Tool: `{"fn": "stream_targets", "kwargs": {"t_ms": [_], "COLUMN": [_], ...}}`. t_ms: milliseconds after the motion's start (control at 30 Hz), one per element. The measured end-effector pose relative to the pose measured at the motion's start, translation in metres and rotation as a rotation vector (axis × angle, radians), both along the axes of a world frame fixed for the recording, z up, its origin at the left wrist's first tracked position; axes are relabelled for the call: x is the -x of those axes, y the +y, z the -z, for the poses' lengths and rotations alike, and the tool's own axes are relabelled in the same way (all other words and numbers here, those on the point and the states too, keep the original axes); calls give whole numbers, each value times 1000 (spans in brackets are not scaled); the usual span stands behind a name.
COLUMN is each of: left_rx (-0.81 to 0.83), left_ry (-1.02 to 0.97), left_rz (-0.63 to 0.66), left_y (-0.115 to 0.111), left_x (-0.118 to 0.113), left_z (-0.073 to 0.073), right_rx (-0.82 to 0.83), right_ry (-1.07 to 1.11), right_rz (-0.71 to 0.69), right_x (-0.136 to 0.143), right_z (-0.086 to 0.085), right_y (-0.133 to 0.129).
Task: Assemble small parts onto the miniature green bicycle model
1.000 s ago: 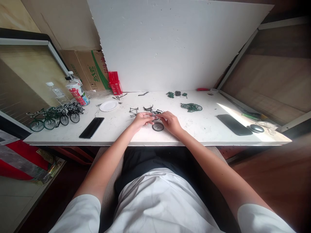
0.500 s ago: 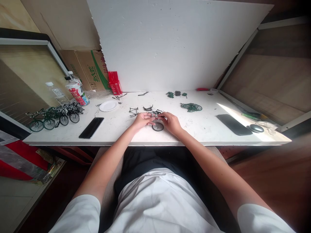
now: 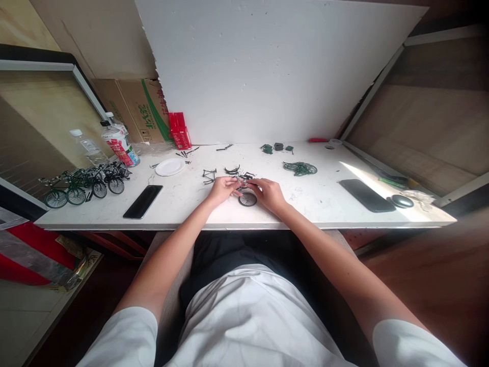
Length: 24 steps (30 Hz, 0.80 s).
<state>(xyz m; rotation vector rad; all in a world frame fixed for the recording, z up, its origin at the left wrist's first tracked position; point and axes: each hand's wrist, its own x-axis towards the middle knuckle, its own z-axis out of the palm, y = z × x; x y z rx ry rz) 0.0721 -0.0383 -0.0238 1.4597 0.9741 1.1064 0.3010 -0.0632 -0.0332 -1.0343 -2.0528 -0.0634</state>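
Head view: left hand (image 3: 221,189) and right hand (image 3: 268,194) meet over a small bicycle assembly (image 3: 244,184) at the tabletop's (image 3: 313,204) near-centre, fingertips pinched on its fine metal parts above a loose wheel (image 3: 248,199). Judged light, thin and easily bent; hold by the frame, not the spokes. Finished model bicycles (image 3: 82,182) stand far left.

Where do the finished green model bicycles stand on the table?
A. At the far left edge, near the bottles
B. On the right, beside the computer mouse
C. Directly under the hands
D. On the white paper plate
A: the model bicycles stand in a row at the table's left edge, just in front of the bottles.
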Motion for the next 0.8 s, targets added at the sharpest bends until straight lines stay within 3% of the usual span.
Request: {"fn": "stream_targets", "kwargs": {"t_ms": [300, 500, 600, 733, 800], "left_rx": [-127, -172, -188, -237, -267], "left_ry": [-32, -24, -13, 4, 7], "left_rz": [-48, -86, -115, -160, -158], "left_y": [-5, -10, -14, -18, -20], "left_x": [-3, -5, -6, -7, -7], "left_z": [-2, -6, -9, -11, -11], "right_rx": [-88, 37, 232, 832, 1038], "right_ry": [-179, -156, 79, 594, 766], "right_rz": [13, 48, -25, -279, -400], "right_x": [-1, 5, 13, 21, 22], "right_z": [-8, -14, -23, -40, -46], "right_y": [-8, -18, -28, -38, -40]}}
